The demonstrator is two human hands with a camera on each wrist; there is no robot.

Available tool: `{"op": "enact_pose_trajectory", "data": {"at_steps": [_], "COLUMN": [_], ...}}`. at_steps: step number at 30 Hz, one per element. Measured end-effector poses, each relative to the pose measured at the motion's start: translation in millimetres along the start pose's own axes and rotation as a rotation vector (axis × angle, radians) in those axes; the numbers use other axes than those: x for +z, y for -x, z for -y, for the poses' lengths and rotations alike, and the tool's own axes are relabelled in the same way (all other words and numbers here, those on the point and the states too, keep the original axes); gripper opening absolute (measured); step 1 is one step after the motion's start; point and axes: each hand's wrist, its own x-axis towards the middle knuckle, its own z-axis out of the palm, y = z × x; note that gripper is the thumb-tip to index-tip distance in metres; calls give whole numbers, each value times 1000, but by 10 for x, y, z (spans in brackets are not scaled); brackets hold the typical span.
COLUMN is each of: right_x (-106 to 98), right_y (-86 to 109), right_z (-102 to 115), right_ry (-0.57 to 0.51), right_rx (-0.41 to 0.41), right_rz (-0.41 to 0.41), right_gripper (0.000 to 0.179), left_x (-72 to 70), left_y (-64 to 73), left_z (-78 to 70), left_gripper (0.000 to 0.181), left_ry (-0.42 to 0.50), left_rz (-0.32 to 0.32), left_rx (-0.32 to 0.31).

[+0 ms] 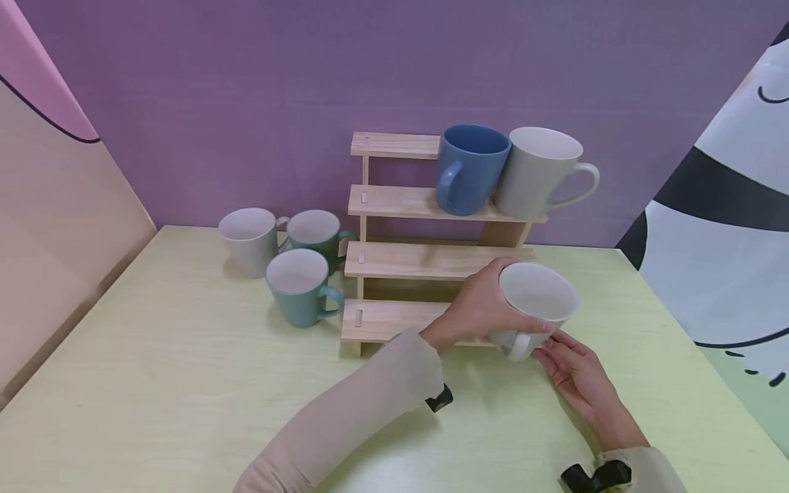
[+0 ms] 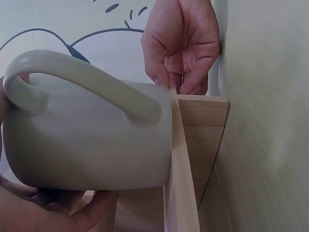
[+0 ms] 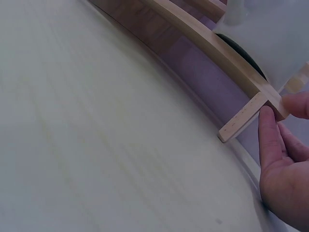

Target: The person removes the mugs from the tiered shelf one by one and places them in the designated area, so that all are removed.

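Note:
My left hand [image 1: 483, 298] grips a whitish mug [image 1: 537, 298] from its left side at the right end of the lowest step of a wooden tiered stand [image 1: 425, 260]. In the left wrist view, the base of the mug is right against the step board [image 2: 178, 159] and its handle faces the camera. My right hand [image 1: 579, 380] is just below the mug, at the end of that board. Seen from the right wrist, its thumb and fingers [image 3: 271, 140] pinch the board's corner [image 3: 270, 99].
A blue mug [image 1: 462, 174] and a large white mug [image 1: 533, 178] stand side by side on the second step from the top. Left of the stand, a pale grey mug [image 1: 249, 246], a green mug [image 1: 317, 236] and a teal mug [image 1: 298, 294] are grouped on the table [image 1: 154, 356].

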Motion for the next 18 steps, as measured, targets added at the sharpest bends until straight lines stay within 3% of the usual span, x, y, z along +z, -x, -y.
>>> {"op": "enact_pose_trajectory", "data": {"at_steps": [18], "right_x": [-6], "right_y": [-7], "right_z": [-11], "right_ry": [-11], "right_rx": [-3], "right_rz": [-15], "right_gripper": [38], "left_x": [-42], "left_y": [113], "left_z": [-2], "left_gripper": [85], "left_ry": [-56], "left_rz": [-34], "left_rx": [-12]}}
